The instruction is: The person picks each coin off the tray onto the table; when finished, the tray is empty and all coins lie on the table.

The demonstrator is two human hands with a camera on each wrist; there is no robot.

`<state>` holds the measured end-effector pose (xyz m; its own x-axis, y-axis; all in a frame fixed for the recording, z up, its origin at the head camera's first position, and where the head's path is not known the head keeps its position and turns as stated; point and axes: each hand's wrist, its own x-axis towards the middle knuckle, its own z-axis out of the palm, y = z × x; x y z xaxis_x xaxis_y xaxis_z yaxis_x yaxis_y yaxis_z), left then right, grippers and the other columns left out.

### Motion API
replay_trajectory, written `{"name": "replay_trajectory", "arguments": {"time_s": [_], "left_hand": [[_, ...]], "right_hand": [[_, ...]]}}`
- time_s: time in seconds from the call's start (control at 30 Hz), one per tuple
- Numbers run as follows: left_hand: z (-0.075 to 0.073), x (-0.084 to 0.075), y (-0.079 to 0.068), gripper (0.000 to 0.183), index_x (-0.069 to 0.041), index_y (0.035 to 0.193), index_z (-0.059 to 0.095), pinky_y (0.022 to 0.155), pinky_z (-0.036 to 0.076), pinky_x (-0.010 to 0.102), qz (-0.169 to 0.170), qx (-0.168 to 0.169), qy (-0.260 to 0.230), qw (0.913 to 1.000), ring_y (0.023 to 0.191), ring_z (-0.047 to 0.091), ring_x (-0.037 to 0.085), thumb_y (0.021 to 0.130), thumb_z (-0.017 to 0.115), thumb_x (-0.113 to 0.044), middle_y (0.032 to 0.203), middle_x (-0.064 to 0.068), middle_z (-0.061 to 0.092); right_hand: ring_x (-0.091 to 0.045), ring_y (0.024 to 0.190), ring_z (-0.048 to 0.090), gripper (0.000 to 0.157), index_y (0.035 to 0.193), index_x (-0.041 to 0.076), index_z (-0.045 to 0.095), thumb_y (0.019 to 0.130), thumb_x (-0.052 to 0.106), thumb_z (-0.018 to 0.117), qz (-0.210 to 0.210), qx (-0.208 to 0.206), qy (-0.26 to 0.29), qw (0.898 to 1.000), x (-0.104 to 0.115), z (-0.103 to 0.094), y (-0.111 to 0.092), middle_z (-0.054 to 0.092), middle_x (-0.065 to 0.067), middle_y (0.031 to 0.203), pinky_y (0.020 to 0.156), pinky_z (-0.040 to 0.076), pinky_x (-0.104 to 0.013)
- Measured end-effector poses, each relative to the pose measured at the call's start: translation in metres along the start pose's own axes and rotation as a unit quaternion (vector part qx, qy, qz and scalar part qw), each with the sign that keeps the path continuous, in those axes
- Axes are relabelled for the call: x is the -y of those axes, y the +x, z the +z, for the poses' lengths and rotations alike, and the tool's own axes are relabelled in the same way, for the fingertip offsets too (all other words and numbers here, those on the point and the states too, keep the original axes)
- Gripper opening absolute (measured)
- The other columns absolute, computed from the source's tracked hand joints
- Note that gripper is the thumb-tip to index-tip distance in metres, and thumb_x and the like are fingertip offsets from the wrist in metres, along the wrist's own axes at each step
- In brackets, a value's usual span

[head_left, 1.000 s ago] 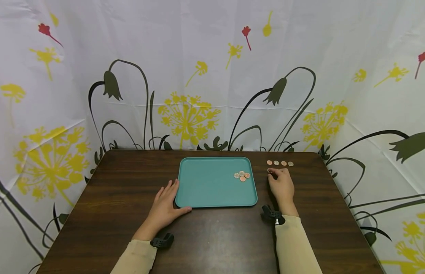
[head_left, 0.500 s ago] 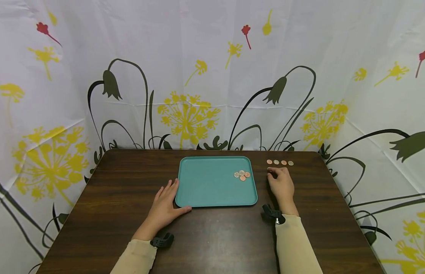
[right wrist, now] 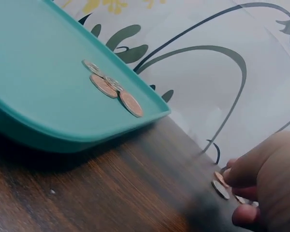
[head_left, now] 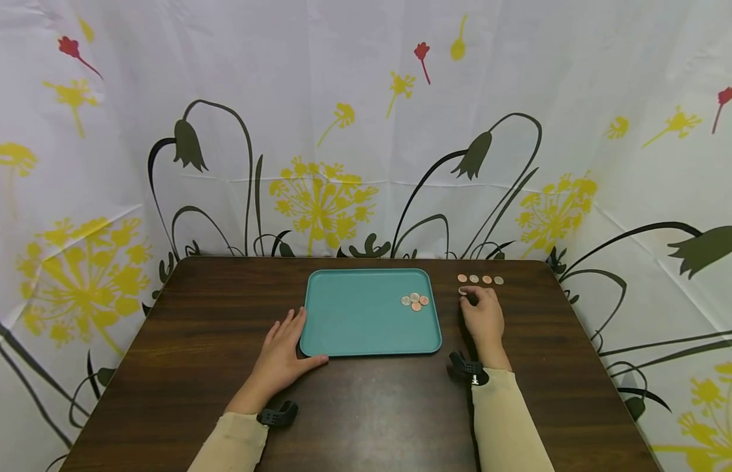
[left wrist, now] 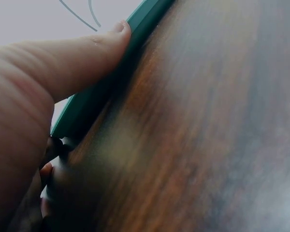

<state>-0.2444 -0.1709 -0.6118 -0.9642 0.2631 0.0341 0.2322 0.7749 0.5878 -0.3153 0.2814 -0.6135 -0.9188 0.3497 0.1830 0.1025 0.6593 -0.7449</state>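
Barely moved, right of teal tray (head_left: 354,321): bent right hand (head_left: 483,319), cannot tell if pinching silver coin (right wrist: 220,190); left hand (head_left: 280,364) spread alongside.

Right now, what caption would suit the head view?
Tray with four coins, left hand at its corner; right hand near more coins.
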Motion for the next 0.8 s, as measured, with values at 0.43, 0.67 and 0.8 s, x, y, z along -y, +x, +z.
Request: {"name": "replay_trajectory", "arguments": {"time_s": [0.43,0.67,0.8], "left_hand": [[0.002,0.002,0.0,0.121,-0.006,0.175,0.019,0.137,0.004,0.064,0.0,0.002,0.0,1.0,0.171,0.014,0.04,0.091,0.082,-0.064,0.183,0.016,0.02],[0.002,0.003,0.001,0.121,-0.006,0.175,0.019,0.137,0.004,0.064,-0.001,0.002,0.003,1.0,0.171,0.015,0.04,0.09,0.082,-0.066,0.182,0.017,0.021],[0.002,0.003,0.001,0.121,-0.006,0.175,0.019,0.137,0.004,0.064,-0.001,0.001,0.004,1.0,0.171,0.015,0.04,0.09,0.082,-0.065,0.182,0.016,0.021]], "right_hand": [[-0.017,0.081,0.051,0.02,0.122,0.007,0.082,0.103,0.013,0.077,-0.137,0.087,0.11,0.981,0.02,0.027,-0.011,0.059,-0.009,0.095,0.07,0.044,-0.026],[-0.016,0.07,0.044,0.03,0.131,0.017,0.081,0.102,0.028,0.08,-0.149,0.115,-0.005,0.982,0.022,0.028,-0.015,0.053,-0.003,0.088,0.061,0.035,-0.029],[-0.015,0.065,0.043,0.034,0.134,0.022,0.08,0.104,0.037,0.078,-0.152,0.127,-0.076,0.977,0.024,0.033,-0.016,0.053,-0.001,0.088,0.056,0.032,-0.029]]}}
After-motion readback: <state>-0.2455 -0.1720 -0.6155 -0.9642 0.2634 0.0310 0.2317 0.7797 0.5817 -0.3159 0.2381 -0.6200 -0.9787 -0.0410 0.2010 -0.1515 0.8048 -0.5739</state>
